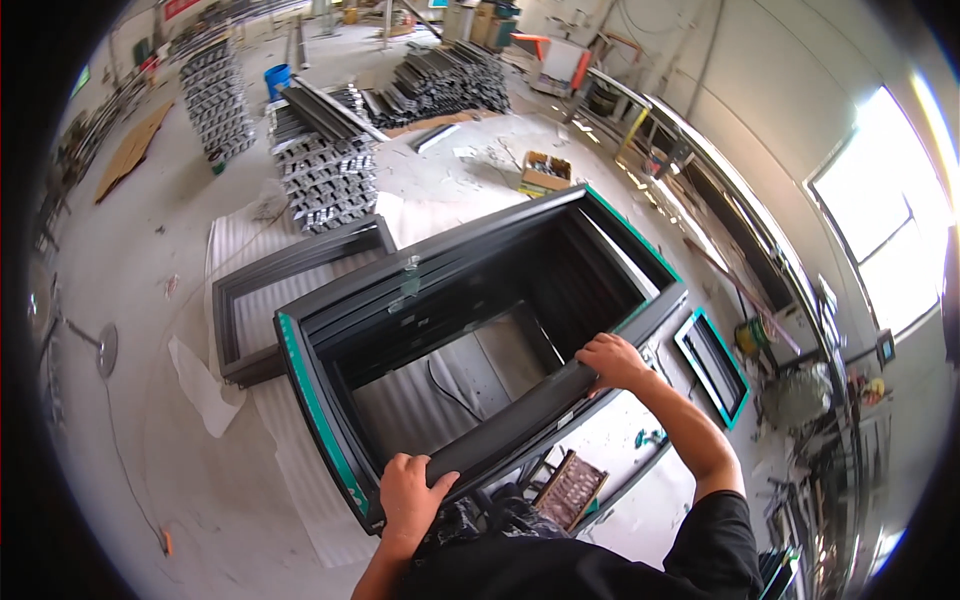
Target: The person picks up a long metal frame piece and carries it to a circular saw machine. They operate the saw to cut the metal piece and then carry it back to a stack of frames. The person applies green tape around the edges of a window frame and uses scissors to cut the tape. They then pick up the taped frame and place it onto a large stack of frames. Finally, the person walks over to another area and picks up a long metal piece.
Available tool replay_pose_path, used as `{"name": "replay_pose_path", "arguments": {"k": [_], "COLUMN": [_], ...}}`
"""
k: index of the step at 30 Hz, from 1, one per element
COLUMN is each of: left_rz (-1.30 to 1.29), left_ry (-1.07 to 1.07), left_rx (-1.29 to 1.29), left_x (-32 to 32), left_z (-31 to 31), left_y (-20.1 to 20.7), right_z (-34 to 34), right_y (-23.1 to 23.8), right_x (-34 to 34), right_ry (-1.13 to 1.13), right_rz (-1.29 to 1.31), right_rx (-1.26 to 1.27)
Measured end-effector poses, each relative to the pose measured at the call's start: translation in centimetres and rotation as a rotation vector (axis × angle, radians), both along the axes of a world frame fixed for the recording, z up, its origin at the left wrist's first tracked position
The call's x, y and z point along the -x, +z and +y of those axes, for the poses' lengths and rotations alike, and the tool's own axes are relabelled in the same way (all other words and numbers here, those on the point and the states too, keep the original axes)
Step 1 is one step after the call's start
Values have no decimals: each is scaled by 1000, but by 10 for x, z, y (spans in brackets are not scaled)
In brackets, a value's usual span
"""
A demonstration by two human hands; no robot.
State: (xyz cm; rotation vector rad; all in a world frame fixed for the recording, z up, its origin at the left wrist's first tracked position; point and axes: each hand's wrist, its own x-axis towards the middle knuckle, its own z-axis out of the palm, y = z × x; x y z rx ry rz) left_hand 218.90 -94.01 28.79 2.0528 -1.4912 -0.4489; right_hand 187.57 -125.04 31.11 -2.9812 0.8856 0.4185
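In front of me stands a stack of dark grey rectangular window frames, with green tape along some edges. My left hand grips the near left end of the top frame's near bar, fingers over the bar and thumb along it. Farther right on the same bar, my right hand has its fingers curled over the edge. Through the frame's opening the pale sheeting on the floor and a dark cord show. The undersides of both hands' grips are hidden.
A smaller dark frame lies left of the stack on white foam sheeting. At right lies a small green-edged frame. Beyond are stacked profiles, a cardboard box and a blue bucket. A woven-topped stool stands near my legs.
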Motion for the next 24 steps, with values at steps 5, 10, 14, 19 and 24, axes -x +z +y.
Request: {"name": "replay_pose_path", "arguments": {"k": [5,10,14,19,24], "left_rz": [94,153,111,131,3], "left_ry": [-131,-205,-141,-161,-107], "left_rx": [-108,-116,-125,-145,-69], "left_x": [-6,-21,-26,-16,-10], "left_z": [17,6,15,10,9], "left_y": [-41,-27,3,-44,-47], "right_z": [23,21,24,28,29], "right_y": [-43,-30,-8,-45,-51], "right_x": [3,-3,-10,-7,-7], "right_ry": [-34,-33,-41,14,-90], "right_rz": [5,3,-83,-3,-126], "right_rx": [87,102,98,135,157]}}
